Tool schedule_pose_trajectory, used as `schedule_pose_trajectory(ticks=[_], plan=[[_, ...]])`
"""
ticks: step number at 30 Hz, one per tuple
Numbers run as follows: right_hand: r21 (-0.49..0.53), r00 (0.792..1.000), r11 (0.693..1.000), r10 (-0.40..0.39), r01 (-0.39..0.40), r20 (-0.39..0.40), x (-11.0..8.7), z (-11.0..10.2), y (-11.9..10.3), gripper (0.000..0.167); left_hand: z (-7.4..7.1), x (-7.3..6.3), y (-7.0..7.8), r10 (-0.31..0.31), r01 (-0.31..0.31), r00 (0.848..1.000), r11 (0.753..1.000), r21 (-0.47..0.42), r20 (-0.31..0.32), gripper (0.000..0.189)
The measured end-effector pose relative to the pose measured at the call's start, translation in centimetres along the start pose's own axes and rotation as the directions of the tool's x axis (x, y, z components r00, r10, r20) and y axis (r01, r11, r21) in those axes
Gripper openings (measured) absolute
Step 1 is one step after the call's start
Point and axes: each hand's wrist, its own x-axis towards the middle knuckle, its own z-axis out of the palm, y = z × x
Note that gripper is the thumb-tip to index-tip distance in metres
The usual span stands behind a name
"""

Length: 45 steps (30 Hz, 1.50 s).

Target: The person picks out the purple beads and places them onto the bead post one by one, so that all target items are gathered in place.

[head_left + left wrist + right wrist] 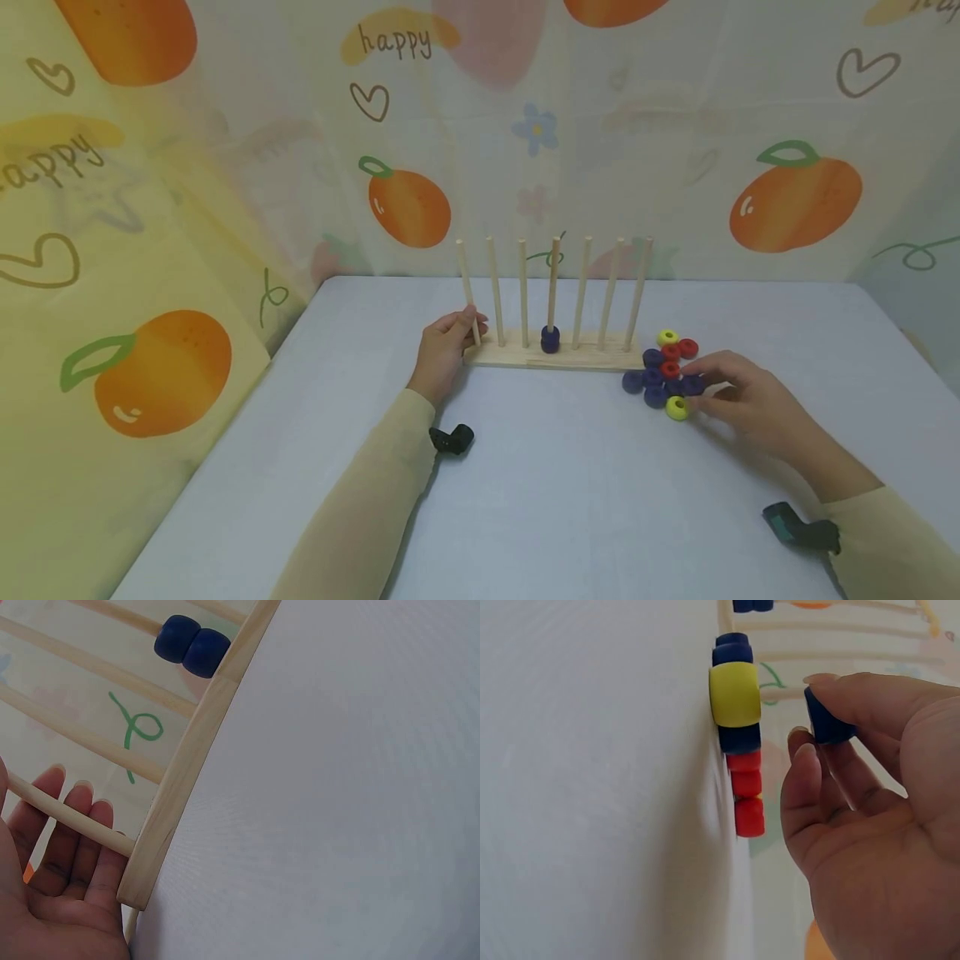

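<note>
A wooden rack with a row of upright pegs has its base (502,356) on the white table. My left hand (441,357) grips the leftmost peg (75,817) low down, with the fingers behind it. Two blue beads (204,652) are stacked at the bottom of the middle peg (553,283). Between thumb and fingertips, my right hand (761,412) pinches a blue bead (827,720), raised off the table. Just beside that hand is a cluster of loose beads: several blue beads (633,382), red beads (688,348) and yellow beads (677,407).
The bead cluster lies by the rack's right end. A cloth with printed oranges (409,208) hangs behind the white table (570,500) and along its left side. Dark devices (452,439) are worn at both wrists.
</note>
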Motion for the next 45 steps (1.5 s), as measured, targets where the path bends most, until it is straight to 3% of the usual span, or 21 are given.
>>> schedule_pose_trajectory(ticks=[12,27,42,45], plan=[[-0.028,0.991,0.992,-0.128,0.127,-0.045,0.1,0.3,-0.8,0.038,-0.1,0.1,-0.1,-0.007,0.007,1.000,1.000,0.014,0.000,0.061],[0.007,0.973,0.975,-0.222,0.223,-0.061,0.2,0.2,-2.9,0.040,-0.1,0.1,-0.2,0.000,-0.001,1.000,1.000,0.029,0.006,0.064],[0.033,0.931,0.936,-0.346,0.352,-0.117,1.3,-0.2,-5.3,0.045,-0.1,0.0,0.1,-0.020,0.020,1.000,0.999,0.031,-0.008,0.054],[0.029,0.931,0.936,-0.346,0.351,-0.118,1.7,-0.4,-5.9,0.043,-0.1,0.0,0.1,-0.022,0.022,1.000,1.000,0.017,-0.005,0.053]])
